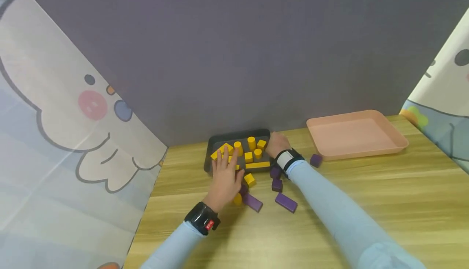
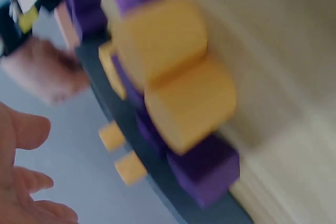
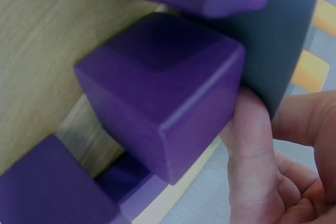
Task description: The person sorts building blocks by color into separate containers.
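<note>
At the right end of the dark tray (image 1: pixel 239 133), my right hand (image 1: pixel 278 144) pinches the wall between thumb and finger. Close to those fingers in the right wrist view is a purple cube (image 3: pixel 168 77). My left hand (image 1: pixel 224 181) reaches over the tray's front left with fingers spread, gripping nothing. Inside the tray are several yellow blocks, among them a tall cylinder (image 1: pixel 251 143), a cube (image 1: pixel 248 157) and a long bar (image 1: pixel 257 165). The left wrist view has two yellow cylinders (image 2: pixel 163 35) outside the tray; my left hand partly hides this spot in the head view.
A pink tray (image 1: pixel 355 134) stands at the back right, with a purple block (image 1: pixel 316 160) beside it. In front of the dark tray lie a yellow cube (image 1: pixel 250 180) and purple blocks, including two flat ones (image 1: pixel 286 202). A grey wall (image 1: pixel 234 57) rises behind.
</note>
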Action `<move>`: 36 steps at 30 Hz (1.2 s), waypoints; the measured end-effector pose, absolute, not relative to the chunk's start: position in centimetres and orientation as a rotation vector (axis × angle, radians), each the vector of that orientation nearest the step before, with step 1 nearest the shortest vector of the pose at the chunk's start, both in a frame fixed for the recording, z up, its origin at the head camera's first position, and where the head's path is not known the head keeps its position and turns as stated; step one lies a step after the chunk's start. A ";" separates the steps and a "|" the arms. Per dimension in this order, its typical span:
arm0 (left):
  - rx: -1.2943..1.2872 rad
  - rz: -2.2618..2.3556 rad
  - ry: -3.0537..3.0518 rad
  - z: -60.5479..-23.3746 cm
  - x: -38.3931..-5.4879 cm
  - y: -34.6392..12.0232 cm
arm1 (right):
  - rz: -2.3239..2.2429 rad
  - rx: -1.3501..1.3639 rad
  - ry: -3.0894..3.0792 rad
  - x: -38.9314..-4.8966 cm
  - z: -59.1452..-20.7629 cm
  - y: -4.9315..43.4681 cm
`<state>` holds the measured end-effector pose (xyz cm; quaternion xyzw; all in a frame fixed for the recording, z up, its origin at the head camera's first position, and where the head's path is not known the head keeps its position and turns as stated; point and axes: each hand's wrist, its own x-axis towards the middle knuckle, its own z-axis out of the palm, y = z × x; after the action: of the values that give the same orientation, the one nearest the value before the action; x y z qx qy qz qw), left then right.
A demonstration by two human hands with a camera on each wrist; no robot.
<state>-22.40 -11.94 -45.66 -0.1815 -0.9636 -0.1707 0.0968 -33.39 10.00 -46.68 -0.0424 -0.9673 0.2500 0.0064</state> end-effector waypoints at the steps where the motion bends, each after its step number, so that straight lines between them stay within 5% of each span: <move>1: -0.569 -0.476 -2.871 -46.0 -22.0 -11.5 | 0.780 -0.135 -3.026 -33.4 -46.7 10.1; 10: -0.806 -0.185 -2.917 -48.5 -20.2 -9.0 | 0.772 -0.184 -3.049 -33.6 -47.2 10.6; 36: -0.758 0.211 -2.890 -48.5 -19.2 -8.0 | 0.826 -0.196 -3.061 -33.3 -46.4 9.8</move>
<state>-19.25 -7.97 -48.53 -0.2524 -0.9623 0.0703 0.0733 -33.31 9.84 -46.35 -0.0618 -0.9634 0.2601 -0.0173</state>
